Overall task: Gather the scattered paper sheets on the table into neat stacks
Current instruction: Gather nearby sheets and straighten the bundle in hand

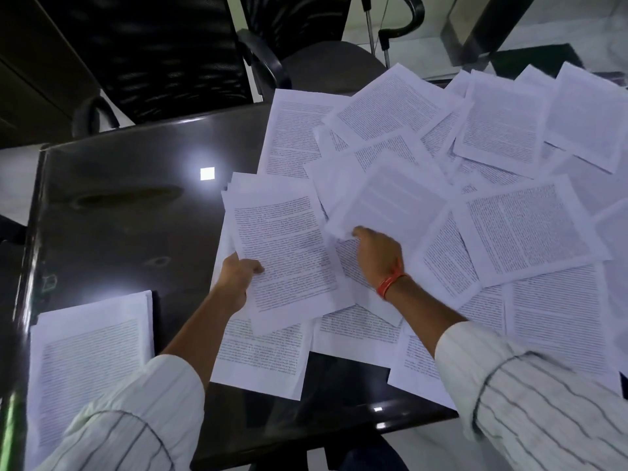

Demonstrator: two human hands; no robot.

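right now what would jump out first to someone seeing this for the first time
The spread of printed paper sheets overlapping across the right half of the dark glossy table. Next, the two hands in the middle: the left hand holds a gathered bundle, while the right hand pinches a single lifted sheet. A finished neat stack lies apart at the table's near left.

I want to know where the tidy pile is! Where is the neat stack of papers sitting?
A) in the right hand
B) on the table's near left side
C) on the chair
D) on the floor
B: the neat stack lies on the dark table at its near left, beside the left sleeve.
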